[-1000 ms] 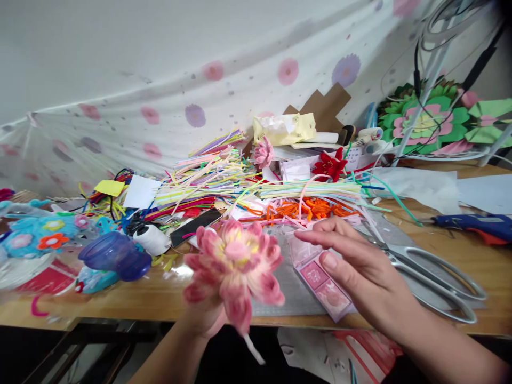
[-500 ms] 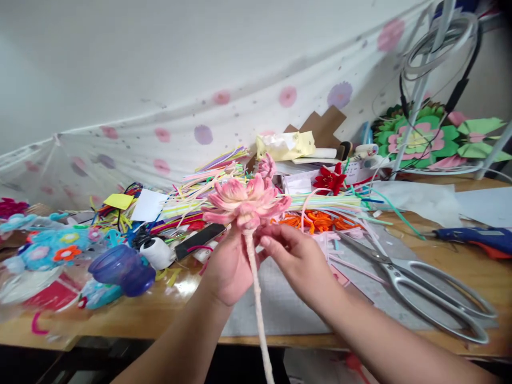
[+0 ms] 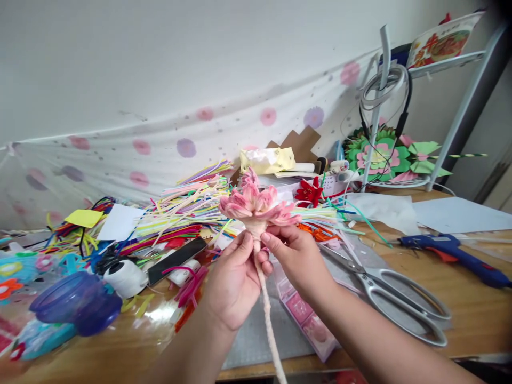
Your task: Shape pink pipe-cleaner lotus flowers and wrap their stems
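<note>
A fuzzy pink flower [image 3: 258,205] on a pale wrapped stem [image 3: 269,320] is held up at the centre. My left hand [image 3: 236,282] has its thumb and fingers closed round the stem just under the bloom. From the right, my right hand [image 3: 298,253] pinches at the flower's base, its thumb near the top of the stem. The fingertips of both hands nearly meet there. Below the hands, the stem hangs down past the table's front edge.
Bundles of coloured pipe cleaners [image 3: 172,213] lie behind. On the right are large scissors [image 3: 384,290], a blue glue gun [image 3: 456,250] and a white rack [image 3: 460,106]. Purple bowls [image 3: 76,301] and a white spool [image 3: 126,277] stand left; a pink box [image 3: 306,314] lies below my right hand.
The view has swung to the right. The flower has tilted so its underside shows more, my left thumb has come round onto the stem top, and my right fingers have closed in at the base.
</note>
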Demonstrator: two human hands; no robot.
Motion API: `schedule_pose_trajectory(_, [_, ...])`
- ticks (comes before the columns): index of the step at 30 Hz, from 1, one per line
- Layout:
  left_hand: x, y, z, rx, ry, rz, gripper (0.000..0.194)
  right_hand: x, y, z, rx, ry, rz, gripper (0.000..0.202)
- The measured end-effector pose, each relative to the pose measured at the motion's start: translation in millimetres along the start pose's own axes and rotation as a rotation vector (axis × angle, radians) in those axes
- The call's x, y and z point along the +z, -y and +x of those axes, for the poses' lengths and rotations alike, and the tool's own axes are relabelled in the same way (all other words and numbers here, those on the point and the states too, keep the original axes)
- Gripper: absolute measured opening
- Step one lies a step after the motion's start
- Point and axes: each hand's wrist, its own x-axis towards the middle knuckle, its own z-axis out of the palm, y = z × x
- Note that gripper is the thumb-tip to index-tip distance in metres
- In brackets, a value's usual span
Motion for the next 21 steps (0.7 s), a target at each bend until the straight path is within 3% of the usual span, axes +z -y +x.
schedule_pose_trajectory(8, [6.5, 2.1, -0.9, 0.075, -0.041, 0.043, 0.008, -3.8, -1.8, 1.1, -0.079, 0.007, -0.064, 0.024])
schedule_pose_trajectory(21, [6.9, 4.1, -3.5, -0.059, -0.012, 0.02, 0.017, -7.3, -3.1, 4.6, -0.215, -0.144, -0.185, 0.017])
